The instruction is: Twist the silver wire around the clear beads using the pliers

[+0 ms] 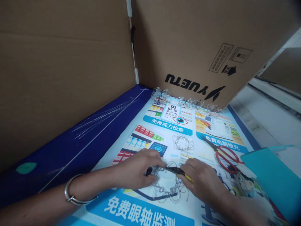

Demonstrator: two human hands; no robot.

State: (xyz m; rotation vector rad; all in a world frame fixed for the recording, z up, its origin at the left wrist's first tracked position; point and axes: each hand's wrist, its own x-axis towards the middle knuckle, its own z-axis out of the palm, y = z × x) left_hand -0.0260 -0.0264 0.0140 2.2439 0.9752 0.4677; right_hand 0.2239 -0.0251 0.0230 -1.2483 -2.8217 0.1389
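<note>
A ring of thin silver wire with clear beads lies on the printed sheet in front of me. My left hand pinches its upper left edge between thumb and fingers; a small dark item shows at the fingertips, too unclear to name. In my right hand is a pair of pliers with yellow handles, fingers wrapped round them. The jaws point left and reach the ring's top edge beside my left fingertips. Whether they grip wire I cannot tell. Just beyond sits a second wire ring with beads.
Red-handled scissors lie to the right, near a roll of tape and a turquoise sheet. More wire pieces line the base of the cardboard walls. Straight wires rest on the dark blue strip at left.
</note>
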